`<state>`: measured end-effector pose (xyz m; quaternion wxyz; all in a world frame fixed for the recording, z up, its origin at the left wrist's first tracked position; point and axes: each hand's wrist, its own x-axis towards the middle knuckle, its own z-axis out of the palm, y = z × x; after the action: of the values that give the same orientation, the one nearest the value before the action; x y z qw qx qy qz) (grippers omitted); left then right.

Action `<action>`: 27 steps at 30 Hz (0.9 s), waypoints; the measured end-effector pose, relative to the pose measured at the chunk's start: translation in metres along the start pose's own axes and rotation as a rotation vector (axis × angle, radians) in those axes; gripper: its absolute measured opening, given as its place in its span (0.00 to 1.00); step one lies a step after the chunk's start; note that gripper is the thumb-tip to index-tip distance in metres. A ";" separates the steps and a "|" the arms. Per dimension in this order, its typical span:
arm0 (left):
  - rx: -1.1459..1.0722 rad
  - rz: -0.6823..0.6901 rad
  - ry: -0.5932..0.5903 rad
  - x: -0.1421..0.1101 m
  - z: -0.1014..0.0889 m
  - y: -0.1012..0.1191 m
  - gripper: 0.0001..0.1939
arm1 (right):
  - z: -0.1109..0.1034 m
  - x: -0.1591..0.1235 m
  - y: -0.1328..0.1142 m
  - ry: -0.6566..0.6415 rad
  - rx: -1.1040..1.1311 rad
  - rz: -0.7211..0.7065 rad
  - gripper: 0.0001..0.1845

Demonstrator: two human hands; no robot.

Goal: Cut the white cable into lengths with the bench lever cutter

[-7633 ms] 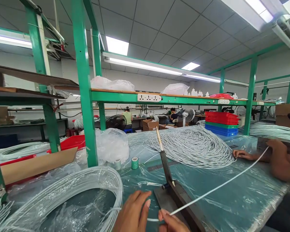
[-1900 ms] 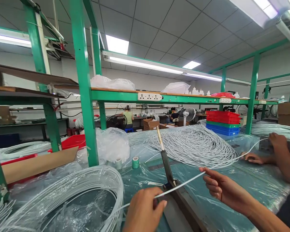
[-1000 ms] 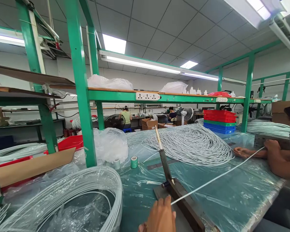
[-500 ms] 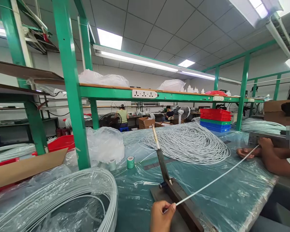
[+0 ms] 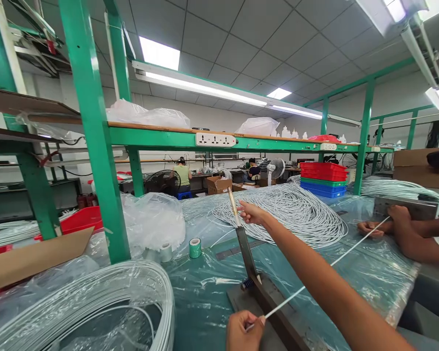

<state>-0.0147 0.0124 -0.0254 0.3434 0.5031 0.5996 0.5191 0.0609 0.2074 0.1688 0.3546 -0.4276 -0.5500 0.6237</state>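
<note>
Bench: sheeted in clear plastic, perhaps to protect its green top.
Near coil: lies at the person's left, apart from the tool, which seems to leave the working spot free.
Far heap: loops spread flat behind the tool, likely so they stay stacked.
Lever tool: its base rests on the bench, the arm raised at a tilt, which puts the handle within reach.
Right hand: beside the handle, fingers loosely spread rather than wrapped round it; contact cannot be told.
Left hand: thumb and fingers pinch the cable low beside the tool's bar, apparently to steady it there.
Co-worker's hand: seems to grip the cable farther along, by a metal block.
Cable: crosses above the bar and passes behind the right forearm, nearly straight, which suggests light tension.
</note>
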 end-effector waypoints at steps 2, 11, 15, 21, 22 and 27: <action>-0.004 -0.014 -0.002 0.003 0.001 -0.005 0.16 | 0.007 0.011 0.001 -0.033 0.025 0.038 0.20; -0.013 -0.064 -0.031 0.001 -0.004 0.000 0.16 | 0.009 -0.014 -0.008 -0.066 0.088 0.029 0.24; -0.029 -0.026 -0.017 -0.003 -0.005 0.001 0.15 | -0.012 -0.075 -0.009 -0.132 0.132 -0.046 0.27; -0.015 0.015 -0.101 -0.009 -0.010 0.015 0.14 | -0.050 -0.193 0.028 -0.113 0.174 -0.023 0.21; -0.011 0.014 -0.121 -0.009 -0.011 0.015 0.14 | -0.055 -0.211 0.038 -0.100 0.161 -0.005 0.18; -0.013 0.021 -0.148 -0.008 -0.012 0.013 0.14 | -0.062 -0.267 0.093 0.041 0.159 0.153 0.26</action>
<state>-0.0206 0.0007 -0.0106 0.3845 0.5442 0.5638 0.4879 0.2224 -0.0256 0.1131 0.3501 -0.4514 -0.4571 0.6817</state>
